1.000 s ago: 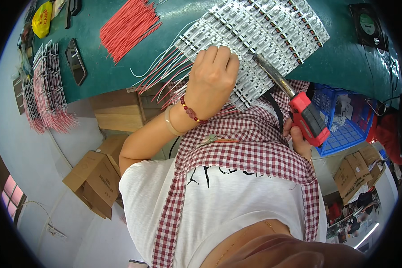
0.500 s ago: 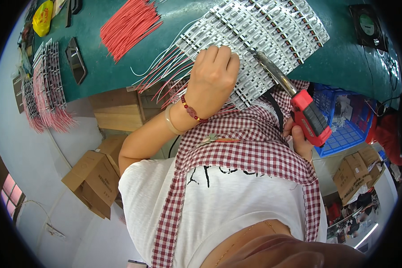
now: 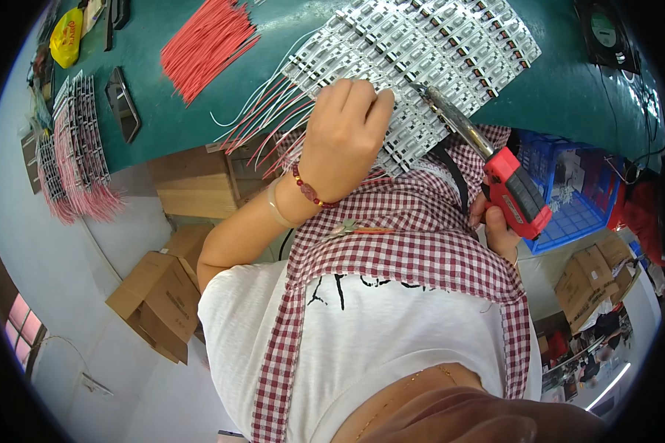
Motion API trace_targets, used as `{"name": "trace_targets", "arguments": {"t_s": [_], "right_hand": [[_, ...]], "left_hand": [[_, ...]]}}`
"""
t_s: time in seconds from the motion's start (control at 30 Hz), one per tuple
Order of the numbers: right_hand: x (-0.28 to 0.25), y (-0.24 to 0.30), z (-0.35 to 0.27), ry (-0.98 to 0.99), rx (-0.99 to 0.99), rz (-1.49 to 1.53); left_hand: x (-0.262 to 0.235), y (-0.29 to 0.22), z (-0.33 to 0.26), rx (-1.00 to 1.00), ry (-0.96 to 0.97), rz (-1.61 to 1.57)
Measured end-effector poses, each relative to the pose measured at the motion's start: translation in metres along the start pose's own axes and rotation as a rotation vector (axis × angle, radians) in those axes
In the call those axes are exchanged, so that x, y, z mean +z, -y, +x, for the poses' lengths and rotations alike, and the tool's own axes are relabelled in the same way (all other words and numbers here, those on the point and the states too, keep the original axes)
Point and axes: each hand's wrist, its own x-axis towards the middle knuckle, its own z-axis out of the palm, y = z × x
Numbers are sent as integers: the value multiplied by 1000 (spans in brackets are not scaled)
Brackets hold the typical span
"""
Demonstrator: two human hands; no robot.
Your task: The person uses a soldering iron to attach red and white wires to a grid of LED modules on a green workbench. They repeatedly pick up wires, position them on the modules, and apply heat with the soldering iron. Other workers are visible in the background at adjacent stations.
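Head view: left hand (image 3: 343,140) presses curled fingers on white LED strips (image 3: 421,52) on the green worktop (image 3: 554,96); right hand (image 3: 499,225) grips a red soldering iron (image 3: 495,173), tip touching the strips

A green-topped bench (image 3: 569,96) is seen above a pale floor (image 3: 89,258). Cardboard boxes (image 3: 159,295) are stacked beneath it; a blue crate (image 3: 576,199) is set at right. A window (image 3: 18,325) is glimpsed lower left.

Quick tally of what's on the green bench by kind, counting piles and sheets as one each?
White module sheet: 1
Red wire pile: 1
Wired module stacks: 1
Soldering iron: 1
Dark phone-like slab: 1
Fan: 1
Total: 6
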Motion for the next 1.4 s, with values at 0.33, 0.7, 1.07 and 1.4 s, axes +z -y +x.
{"name": "trace_targets", "arguments": {"t_s": [0.33, 0.7, 1.07, 1.4], "right_hand": [[-3, -5, -3, 11, 71, -40], [-1, -4, -3, -51, -2, -141], [-12, -16, -4, -1, -53, -426], [-16, -26, -9, -36, -89, -504]], "left_hand": [[10, -4, -4, -15, 32, -28], [10, -4, -3, -15, 40, -24], [7, -5, 0, -26, 66, -4], [6, -6, 1, -27, 86, 11]]}}
